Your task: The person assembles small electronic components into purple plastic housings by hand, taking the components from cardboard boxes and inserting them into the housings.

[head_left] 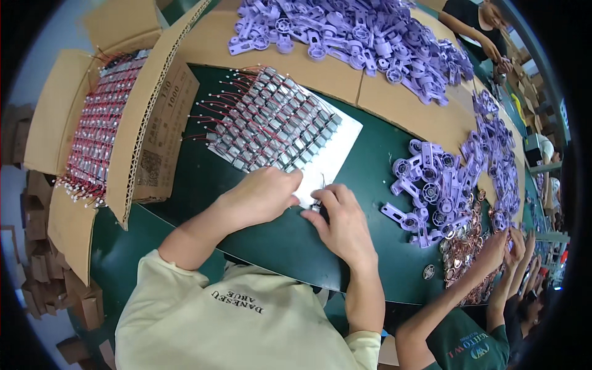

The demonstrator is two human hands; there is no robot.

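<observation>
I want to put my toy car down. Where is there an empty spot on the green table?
Bare green table shows between the white sheet of small motors and the purple plastic parts. More lies near the cardboard box, left of the left hand. By the right hand it is tighter. The far side is crowded with a purple parts pile.

- Bright, even overhead light; shadows under the hands are soft and short.
- Strong fisheye bending toward the rim — black vignette in the corners.
- Centre sharp; far right edge smeared, mildly blurred.
- Little glare on the green table (pixel 345 246).
</observation>
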